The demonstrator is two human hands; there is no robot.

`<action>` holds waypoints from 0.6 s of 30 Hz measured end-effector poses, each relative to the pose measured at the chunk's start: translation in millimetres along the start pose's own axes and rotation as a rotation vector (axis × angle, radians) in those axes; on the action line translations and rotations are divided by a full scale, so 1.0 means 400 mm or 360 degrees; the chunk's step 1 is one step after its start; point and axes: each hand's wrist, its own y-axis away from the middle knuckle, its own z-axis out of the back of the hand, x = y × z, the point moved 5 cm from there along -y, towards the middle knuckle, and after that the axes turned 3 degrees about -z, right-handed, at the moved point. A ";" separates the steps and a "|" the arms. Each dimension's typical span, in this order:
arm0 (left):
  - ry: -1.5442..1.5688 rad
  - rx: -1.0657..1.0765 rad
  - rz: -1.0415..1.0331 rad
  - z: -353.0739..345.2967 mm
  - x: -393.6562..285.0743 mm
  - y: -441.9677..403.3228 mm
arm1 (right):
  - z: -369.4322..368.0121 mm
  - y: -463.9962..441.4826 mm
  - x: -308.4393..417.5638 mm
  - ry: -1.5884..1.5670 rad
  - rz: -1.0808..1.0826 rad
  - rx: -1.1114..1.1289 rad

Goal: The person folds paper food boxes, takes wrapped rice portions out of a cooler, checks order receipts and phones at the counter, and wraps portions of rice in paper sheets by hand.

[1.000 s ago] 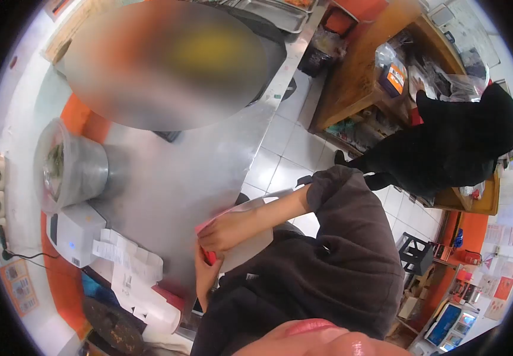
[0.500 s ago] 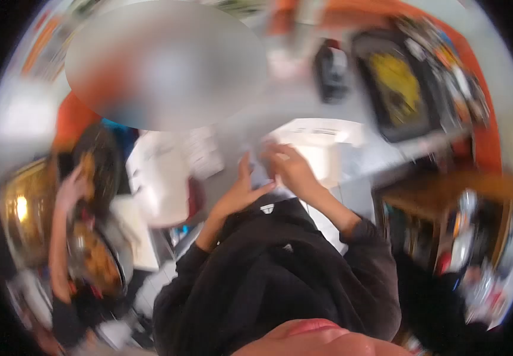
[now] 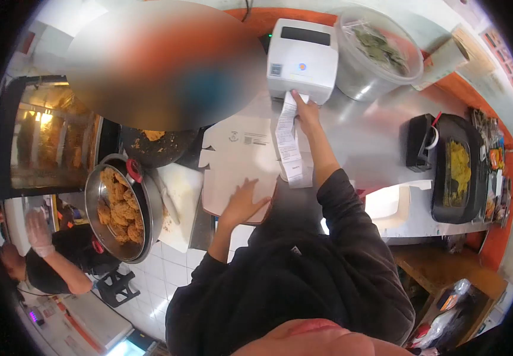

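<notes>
My right hand [image 3: 308, 113] grips the top of a long printed paper strip [image 3: 287, 139] where it comes out of the white label printer [image 3: 302, 62]. The strip hangs down over the metal counter [image 3: 351, 148], its lower end folded. My left hand [image 3: 244, 204] has its fingers spread and lies over the lower part of a flat cardboard sheet [image 3: 232, 148], holding nothing. Beside the printer stands a clear bucket [image 3: 366, 83] with green leaves in a bag.
Fried pieces fill a steel bowl [image 3: 99, 225] at the left, near a cutting board [image 3: 184, 184]. A co-worker's gloved hand [image 3: 40, 232] is at the far left. A black tray [image 3: 473, 172] with yellow food and an open white box [image 3: 387, 204] are at the right.
The view has turned toward the printer. My hands, close together before, are now apart; my right hand has moved up to the printer's paper, and my left hand is over the cardboard.
</notes>
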 end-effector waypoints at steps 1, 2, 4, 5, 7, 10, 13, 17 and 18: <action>-0.0019 0.0100 0.0116 -0.017 -0.009 0.006 | -0.007 -0.019 -0.024 -0.0069 0.0054 -0.0050; -0.0037 0.0201 0.0228 -0.032 -0.010 0.007 | -0.008 -0.002 0.002 -0.0006 0.0326 -0.0120; 0.0017 0.0161 0.0207 -0.048 -0.004 0.009 | 0.002 0.010 0.020 0.0793 0.0266 -0.0278; 0.0041 0.0139 0.0193 -0.052 -0.003 0.008 | 0.007 0.015 0.031 0.1190 0.0238 -0.0356; 0.0039 0.0169 0.0197 -0.039 -0.005 0.003 | -0.026 0.062 0.081 0.1324 0.0770 -0.0276; 0.0005 0.0197 0.0181 -0.032 0.004 -0.016 | -0.060 0.137 0.120 0.1232 0.1566 0.0046; 0.0007 0.0274 0.0195 0.000 -0.021 -0.021 | -0.045 0.205 0.120 0.1338 0.1289 0.0209; 0.0052 0.0393 0.0215 0.039 -0.035 -0.026 | 0.119 0.162 0.152 0.1287 0.0709 -0.0658; 0.0094 0.0374 0.0212 0.046 -0.040 -0.021 | 0.156 0.165 0.169 0.1399 0.0807 -0.0786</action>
